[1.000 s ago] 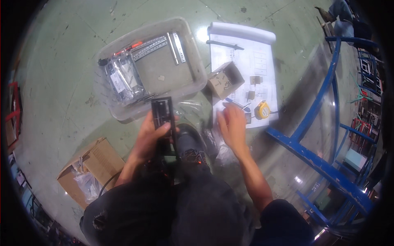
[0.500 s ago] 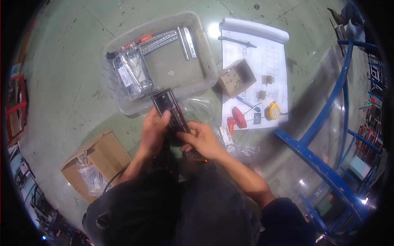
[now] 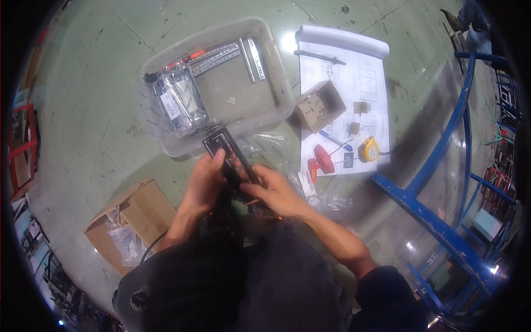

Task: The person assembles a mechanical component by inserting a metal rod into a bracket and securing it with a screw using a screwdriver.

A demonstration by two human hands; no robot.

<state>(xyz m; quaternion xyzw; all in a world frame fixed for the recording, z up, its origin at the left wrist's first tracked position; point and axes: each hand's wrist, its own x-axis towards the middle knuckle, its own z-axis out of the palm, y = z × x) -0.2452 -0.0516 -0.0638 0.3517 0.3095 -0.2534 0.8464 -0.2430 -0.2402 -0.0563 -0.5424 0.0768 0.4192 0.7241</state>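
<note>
My left hand (image 3: 202, 181) and my right hand (image 3: 277, 191) are both closed on a dark metal slide rail (image 3: 217, 141), held at a slant over my lap. The left thumb presses on its flat, slotted face. On the right side, my fingers and thumb pinch a long narrow strip of it near the lower end. The rail's far end reaches the near wall of a clear plastic bin (image 3: 285, 105). Its lower end is hidden by my hands and shadow. Inside the bin lie silver slide rails (image 3: 255, 58) and bagged metal parts (image 3: 180, 99).
Right of the bin, a paper drawing (image 3: 345, 72) lies under a small cardboard box (image 3: 319, 108), a red-handled tool (image 3: 323, 159) and a yellow tape measure (image 3: 369, 149). An open carton (image 3: 141, 213) sits at lower left. A blue metal frame (image 3: 431, 218) stands at right.
The rail has turned slightly in my hands, and its narrow right-hand strip now shows apart from the flat part. My right hand has shifted a little.
</note>
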